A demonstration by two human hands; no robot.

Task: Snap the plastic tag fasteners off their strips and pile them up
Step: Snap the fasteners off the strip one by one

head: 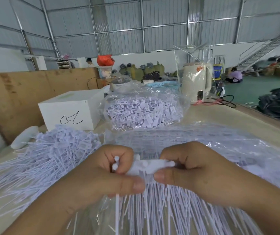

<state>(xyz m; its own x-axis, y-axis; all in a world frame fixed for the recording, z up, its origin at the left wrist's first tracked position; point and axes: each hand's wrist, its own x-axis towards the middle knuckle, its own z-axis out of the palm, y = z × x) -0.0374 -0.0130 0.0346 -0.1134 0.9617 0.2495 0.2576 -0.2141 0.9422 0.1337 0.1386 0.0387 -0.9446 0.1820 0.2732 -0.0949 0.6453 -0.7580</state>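
A white strip of plastic tag fasteners (147,167) is held between both hands in front of me, its long thin tails hanging down toward me. My left hand (102,173) grips its left end, thumb pressed on the front. My right hand (191,170) pinches the right end between thumb and curled fingers. A loose pile of fasteners (51,153) lies to the left on the table. Under my hands a clear plastic bag (203,138) holds more strips.
A second clear bag of fasteners (142,111) sits farther back at the centre. A white box (71,111) stands at the back left, a wrapped white kettle (197,80) at the back right. A wooden board (25,92) lines the left side.
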